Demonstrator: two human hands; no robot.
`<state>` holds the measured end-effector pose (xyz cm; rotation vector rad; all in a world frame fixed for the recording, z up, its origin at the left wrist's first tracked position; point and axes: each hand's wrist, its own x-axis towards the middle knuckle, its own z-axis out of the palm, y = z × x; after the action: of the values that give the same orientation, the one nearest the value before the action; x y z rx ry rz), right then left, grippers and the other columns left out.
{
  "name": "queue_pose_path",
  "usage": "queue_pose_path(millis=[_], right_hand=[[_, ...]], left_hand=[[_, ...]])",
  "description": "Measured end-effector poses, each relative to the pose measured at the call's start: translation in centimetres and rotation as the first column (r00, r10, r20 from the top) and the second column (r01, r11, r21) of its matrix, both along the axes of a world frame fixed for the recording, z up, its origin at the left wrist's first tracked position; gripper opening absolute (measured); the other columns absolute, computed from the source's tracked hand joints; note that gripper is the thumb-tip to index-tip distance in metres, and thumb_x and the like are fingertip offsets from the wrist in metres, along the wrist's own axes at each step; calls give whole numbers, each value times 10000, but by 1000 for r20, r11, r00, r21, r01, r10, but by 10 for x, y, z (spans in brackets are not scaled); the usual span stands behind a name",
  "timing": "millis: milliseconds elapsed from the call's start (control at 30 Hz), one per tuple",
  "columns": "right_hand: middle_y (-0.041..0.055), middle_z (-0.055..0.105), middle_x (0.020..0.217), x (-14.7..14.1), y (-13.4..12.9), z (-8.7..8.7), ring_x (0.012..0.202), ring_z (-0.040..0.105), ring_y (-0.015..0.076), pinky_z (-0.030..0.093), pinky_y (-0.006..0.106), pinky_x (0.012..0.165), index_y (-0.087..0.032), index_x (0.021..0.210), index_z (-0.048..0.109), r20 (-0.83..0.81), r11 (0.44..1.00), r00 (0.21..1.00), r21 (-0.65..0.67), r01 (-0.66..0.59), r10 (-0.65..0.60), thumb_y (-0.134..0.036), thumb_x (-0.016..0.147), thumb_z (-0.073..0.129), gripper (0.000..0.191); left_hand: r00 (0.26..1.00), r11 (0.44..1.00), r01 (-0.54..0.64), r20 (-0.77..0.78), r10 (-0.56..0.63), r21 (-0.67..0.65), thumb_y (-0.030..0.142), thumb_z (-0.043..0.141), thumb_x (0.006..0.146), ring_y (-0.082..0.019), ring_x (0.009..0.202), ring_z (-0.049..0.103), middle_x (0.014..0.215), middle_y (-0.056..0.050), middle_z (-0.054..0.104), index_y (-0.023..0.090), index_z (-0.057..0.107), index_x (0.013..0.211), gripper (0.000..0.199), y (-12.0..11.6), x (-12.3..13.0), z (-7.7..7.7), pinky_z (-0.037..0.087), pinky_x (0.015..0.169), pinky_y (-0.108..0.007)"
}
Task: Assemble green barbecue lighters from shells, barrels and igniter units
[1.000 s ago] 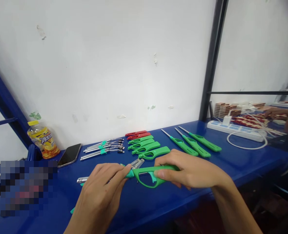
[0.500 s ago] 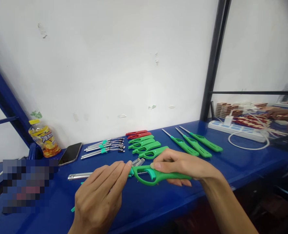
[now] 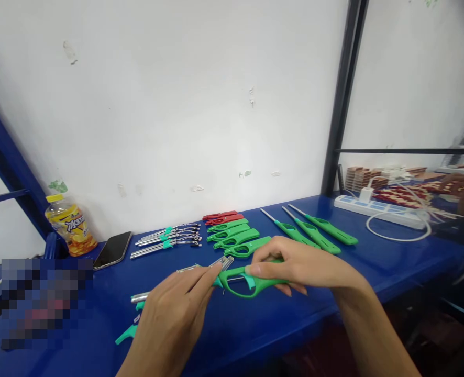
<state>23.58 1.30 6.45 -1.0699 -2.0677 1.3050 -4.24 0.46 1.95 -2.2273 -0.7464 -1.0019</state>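
Observation:
Both hands are on one green long-reach lighter [image 3: 236,290], held across above the blue table. My right hand [image 3: 290,264] grips its handle, with the thumb over the turquoise trigger [image 3: 250,281]. My left hand [image 3: 180,309] is closed around its front end and hides much of it. The end of a silver tube [image 3: 138,297] sticks out left of that hand. A turquoise part [image 3: 126,335] lies partly hidden beside my left wrist. Clear plastic pieces [image 3: 226,263] show just behind the lighter.
Several green handle shells [image 3: 238,238], red shells [image 3: 222,215] and silver tubes with wires [image 3: 153,251] lie behind. Three lighters [image 3: 316,238] rest at right, near a power strip [image 3: 381,210]. A phone [image 3: 113,250] and bottle [image 3: 70,225] stand left.
My left hand has shifted slightly right and down, and less silver tube shows beyond it. More of the turquoise part at lower left is visible. My right hand keeps hold of the handle.

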Motion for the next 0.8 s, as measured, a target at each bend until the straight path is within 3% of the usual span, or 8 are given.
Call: queue_pose_path(millis=[67,133,233,300,400,500,700,800], right_hand=[[-46,611,570,5,-9,6,431,516,69,389,161,420,-174,788,699,105,995,993,83,54,-63,-564,962,713,427],[-42,616,576,10,-16,10,459,523,80,393,177,449,-182,821,725,162,990,983,126,63,-83,-570,971,696,417],[-39,620,565,14,-23,14,483,513,87,369,203,478,-192,807,743,193,987,978,150,54,-83,-559,977,690,408],[-36,625,556,14,-25,15,500,516,92,359,214,493,-196,795,751,197,986,977,160,48,-80,-547,979,690,401],[-37,613,546,12,-28,18,476,514,92,361,205,461,-188,761,722,185,986,979,153,59,-87,-555,972,689,424],[-46,589,535,8,-27,19,403,483,88,359,189,384,-189,741,666,177,995,982,86,52,-67,-585,967,673,456],[-36,594,528,10,-19,14,341,408,47,325,160,360,-188,639,530,115,1000,993,-6,-21,21,-571,997,630,534],[-36,590,528,13,-16,12,339,401,44,321,160,359,-189,629,514,113,999,993,-23,-42,45,-573,993,632,543]], left_hand=[[999,967,-38,-20,34,-252,268,509,1077,-208,746,792,913,14,813,255,655,1264,237,-1,0,-5,586,627,-314],[998,896,-65,-43,51,-439,325,532,1067,-214,770,789,925,31,800,287,655,1234,211,-5,0,-6,586,629,-316],[998,824,-28,-68,-13,-566,312,461,1095,-193,778,775,919,48,783,297,659,1068,201,-11,0,-2,550,635,-294],[996,812,12,-66,-62,-584,290,412,1111,-172,673,739,815,58,748,284,625,945,270,-12,2,1,484,558,-282],[996,899,20,-67,-55,-438,277,399,1113,-180,501,642,674,56,674,270,563,862,300,-11,5,3,379,465,-320],[997,969,41,-47,-54,-245,240,398,1102,-178,444,597,624,57,629,260,549,888,262,-8,7,4,359,444,-323],[997,997,77,17,-77,-12,169,437,1078,-163,527,666,715,30,690,216,580,1053,153,-10,14,2,449,502,-280],[999,999,47,-7,-47,18,137,418,1062,-168,522,637,709,20,659,211,549,1019,156,-12,19,0,439,506,-292]])
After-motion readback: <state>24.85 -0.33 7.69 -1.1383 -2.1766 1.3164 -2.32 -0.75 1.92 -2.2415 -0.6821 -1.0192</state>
